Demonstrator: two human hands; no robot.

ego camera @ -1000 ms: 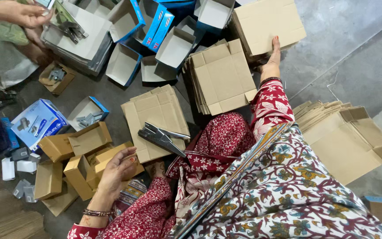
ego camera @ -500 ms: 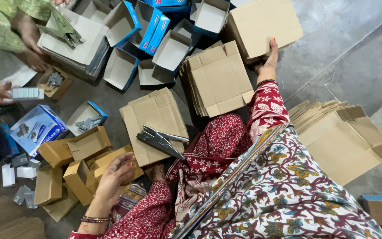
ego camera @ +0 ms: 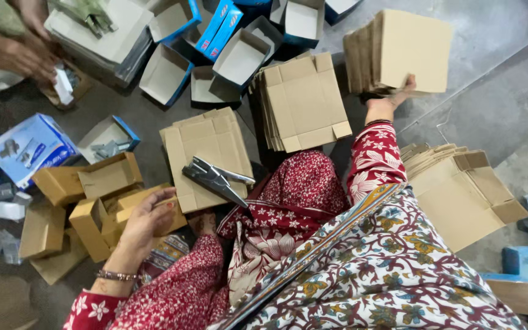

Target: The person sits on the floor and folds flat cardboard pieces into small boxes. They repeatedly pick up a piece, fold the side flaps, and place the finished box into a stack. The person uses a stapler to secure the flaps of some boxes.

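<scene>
My right hand (ego camera: 391, 102) is stretched forward and grips a thick stack of flattened brown cartons (ego camera: 401, 52), tilted up off the floor. My left hand (ego camera: 145, 220) rests on a small folded brown box (ego camera: 149, 208) among other small brown boxes (ego camera: 90, 177). Between my arms lie two more piles of flat cartons (ego camera: 304, 104) (ego camera: 209, 150). A metal stapler tool (ego camera: 215, 178) lies on the nearer pile, by my knee.
Open white and blue boxes (ego camera: 239, 58) crowd the far side of the floor. Another person's hands (ego camera: 29, 55) work at the top left over a small box. More flat cartons (ego camera: 459, 189) lie at my right. Small packets (ego camera: 7, 211) sit at the left.
My right hand has lifted the far stack of cartons and tipped it up. The other person's hands have shifted at the top left. My left hand has stayed on the small box.
</scene>
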